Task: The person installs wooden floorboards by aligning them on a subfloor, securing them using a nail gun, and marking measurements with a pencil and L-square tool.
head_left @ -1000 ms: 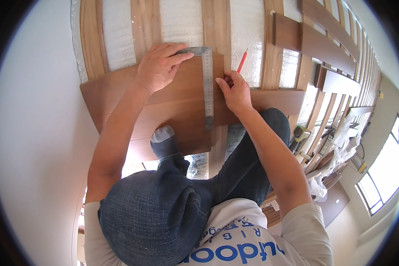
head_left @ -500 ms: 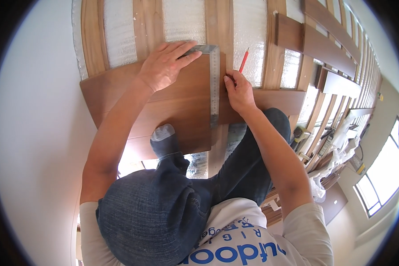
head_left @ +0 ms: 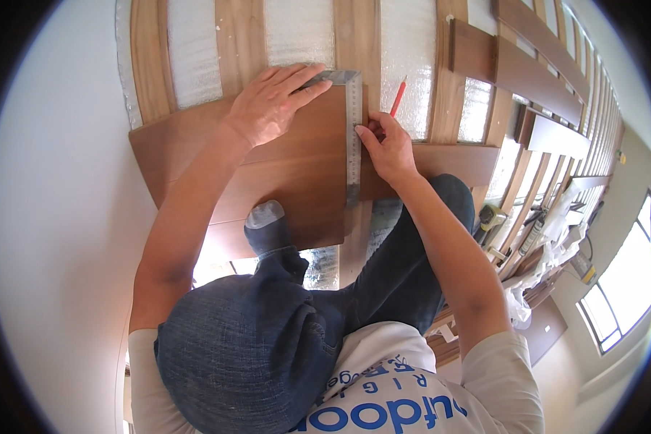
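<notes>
A metal square (head_left: 354, 137) lies near the right-hand edge of the wide brown boards (head_left: 282, 173), in front of the kneeling person. From here I see its long arm running almost straight from the far corner back toward the body, its near end just short of the bare joist (head_left: 353, 253). The short arm turns off to the left at that corner, and its end disappears under the left hand (head_left: 267, 108), whose fingers stretch forward, slightly spread; whether they pinch the metal or only press it, I can't tell. The right hand (head_left: 389, 148) is curled nearly closed around a red pencil (head_left: 398, 99), the dark tip pointing away and slightly rightward, the other end hidden by the fingers. The thumb is at the long arm's edge; contact is hard to judge. The scale marks are too fine to read. A socked foot (head_left: 267, 215) covers part of the boards.
</notes>
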Demonstrator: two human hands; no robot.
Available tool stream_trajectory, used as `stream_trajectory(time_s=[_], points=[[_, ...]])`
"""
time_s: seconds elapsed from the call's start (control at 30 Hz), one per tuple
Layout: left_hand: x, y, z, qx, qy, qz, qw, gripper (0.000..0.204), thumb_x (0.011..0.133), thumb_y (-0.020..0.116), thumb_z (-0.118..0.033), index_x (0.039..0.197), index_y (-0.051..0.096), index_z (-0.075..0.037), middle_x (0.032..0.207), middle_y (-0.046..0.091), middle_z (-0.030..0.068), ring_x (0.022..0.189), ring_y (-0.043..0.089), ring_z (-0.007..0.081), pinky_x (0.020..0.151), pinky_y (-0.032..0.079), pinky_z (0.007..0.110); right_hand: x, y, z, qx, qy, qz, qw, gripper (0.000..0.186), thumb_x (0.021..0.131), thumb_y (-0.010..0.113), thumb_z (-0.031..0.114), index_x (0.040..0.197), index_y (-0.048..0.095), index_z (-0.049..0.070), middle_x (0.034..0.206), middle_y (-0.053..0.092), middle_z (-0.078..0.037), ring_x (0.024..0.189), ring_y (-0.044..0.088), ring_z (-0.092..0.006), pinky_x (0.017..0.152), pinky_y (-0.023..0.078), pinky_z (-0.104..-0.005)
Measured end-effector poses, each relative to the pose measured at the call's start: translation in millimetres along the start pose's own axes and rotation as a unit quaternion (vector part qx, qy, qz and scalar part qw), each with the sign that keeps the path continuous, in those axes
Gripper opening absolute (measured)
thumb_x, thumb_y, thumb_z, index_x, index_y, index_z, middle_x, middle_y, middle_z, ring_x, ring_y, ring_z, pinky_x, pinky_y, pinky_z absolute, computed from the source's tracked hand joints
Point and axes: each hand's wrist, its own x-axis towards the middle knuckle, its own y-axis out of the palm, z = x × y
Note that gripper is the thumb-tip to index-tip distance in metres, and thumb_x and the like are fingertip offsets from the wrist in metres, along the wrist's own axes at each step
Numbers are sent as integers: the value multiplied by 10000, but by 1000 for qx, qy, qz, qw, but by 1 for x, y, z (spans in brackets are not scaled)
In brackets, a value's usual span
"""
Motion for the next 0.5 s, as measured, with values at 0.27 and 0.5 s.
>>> stream_trajectory(time_s=[0.27, 0.5], points=[[-6, 5, -12, -63, -80, -92, 991, 459, 932, 656, -26, 1351, 728, -198, 1538, 622, 25, 1406, 577, 264, 1153, 468, 434, 2, 11, 10, -22, -10, -16, 1000, 367, 964, 820, 206, 1232, 696, -12, 977, 729, -112, 869, 690, -218, 823, 575, -356], [12, 24, -13, -115, -38, -168, 978, 377, 950, 651, -150, 1301, 762, -231, 1489, 642, 85, 1383, 604, 307, 1128, 494, 475, 2, -8, -24, -50, -13, -26, 998, 346, 1021, 764, 164, 1317, 674, 10, 1047, 743, -85, 975, 691, -180, 889, 571, -328]])
